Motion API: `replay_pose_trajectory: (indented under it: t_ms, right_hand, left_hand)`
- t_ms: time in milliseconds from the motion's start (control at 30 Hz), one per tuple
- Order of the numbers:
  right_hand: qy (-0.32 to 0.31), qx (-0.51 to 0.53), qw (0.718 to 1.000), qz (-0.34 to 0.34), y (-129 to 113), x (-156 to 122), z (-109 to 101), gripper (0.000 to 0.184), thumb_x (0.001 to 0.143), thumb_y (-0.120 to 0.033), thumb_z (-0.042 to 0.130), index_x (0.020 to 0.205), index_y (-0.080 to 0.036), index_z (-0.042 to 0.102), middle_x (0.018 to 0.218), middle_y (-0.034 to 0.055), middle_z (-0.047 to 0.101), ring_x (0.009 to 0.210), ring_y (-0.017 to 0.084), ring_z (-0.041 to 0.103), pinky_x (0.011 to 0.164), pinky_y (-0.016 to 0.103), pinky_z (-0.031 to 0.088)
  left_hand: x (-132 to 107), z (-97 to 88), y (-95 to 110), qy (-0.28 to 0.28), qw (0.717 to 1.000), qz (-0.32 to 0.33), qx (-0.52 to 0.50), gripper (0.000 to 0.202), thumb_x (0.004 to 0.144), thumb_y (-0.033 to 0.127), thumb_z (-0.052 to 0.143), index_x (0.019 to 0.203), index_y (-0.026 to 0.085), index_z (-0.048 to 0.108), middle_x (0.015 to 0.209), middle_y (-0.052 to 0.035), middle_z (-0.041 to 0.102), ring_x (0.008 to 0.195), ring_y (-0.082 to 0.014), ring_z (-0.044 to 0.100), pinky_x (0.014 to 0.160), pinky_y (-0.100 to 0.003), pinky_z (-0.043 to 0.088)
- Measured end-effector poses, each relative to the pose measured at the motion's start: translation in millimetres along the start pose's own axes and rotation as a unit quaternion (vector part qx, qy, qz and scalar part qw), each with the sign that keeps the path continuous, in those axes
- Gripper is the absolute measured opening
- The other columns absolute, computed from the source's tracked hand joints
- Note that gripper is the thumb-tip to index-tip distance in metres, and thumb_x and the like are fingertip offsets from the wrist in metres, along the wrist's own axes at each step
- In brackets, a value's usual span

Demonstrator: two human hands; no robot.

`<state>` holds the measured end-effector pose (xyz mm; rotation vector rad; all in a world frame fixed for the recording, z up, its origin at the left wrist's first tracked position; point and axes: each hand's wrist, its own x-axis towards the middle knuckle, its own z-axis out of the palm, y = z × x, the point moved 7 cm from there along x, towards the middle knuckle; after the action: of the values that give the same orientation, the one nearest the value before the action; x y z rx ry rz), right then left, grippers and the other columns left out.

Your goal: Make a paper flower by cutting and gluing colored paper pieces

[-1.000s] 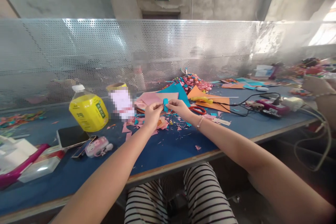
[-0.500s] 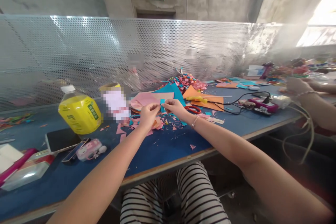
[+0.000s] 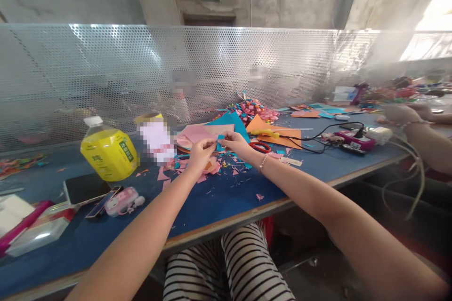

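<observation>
My left hand (image 3: 200,151) and my right hand (image 3: 236,143) meet above the blue table (image 3: 226,197), both pinching a small blue paper strip (image 3: 219,140) between their fingertips. The strip is mostly hidden by my fingers. Below the hands lies a scatter of pink, blue and orange paper scraps (image 3: 197,169). Behind them lie pink paper sheets (image 3: 197,132), a blue sheet (image 3: 233,122) and orange sheets (image 3: 278,136). Red-handled scissors (image 3: 259,146) rest just right of my right wrist.
A yellow bottle (image 3: 108,149), a phone (image 3: 84,189) and a small pink case (image 3: 122,199) sit at left. A yellow tool with black cable (image 3: 268,133) and a pink device (image 3: 349,141) lie at right. Another person's hands (image 3: 402,114) work at far right. Perforated metal screen (image 3: 226,66) behind.
My hands have closed more tightly over the blue strip, so less of it shows. The view shifted slightly left and down.
</observation>
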<state>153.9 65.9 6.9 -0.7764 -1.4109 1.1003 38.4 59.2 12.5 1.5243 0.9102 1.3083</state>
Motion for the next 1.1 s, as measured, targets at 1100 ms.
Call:
replay_pose_trajectory:
  t_ms: [1100]
  right_hand:
    - [0.05,0.142,0.989,-0.008,-11.4,-4.4,-6.9,0.034,0.053,-0.036,0.07,0.068,-0.02,0.045,0.061,-0.0078,0.044,0.051,0.004,0.042,0.052,0.019,0.037]
  left_hand:
    - [-2.4,11.4,6.0,-0.038,0.996,0.04,0.065,0.022,0.057,0.034,0.069,0.059,0.016,0.056,0.057,0.0005,0.058,0.057,-0.0126,0.055,0.059,-0.025,0.043]
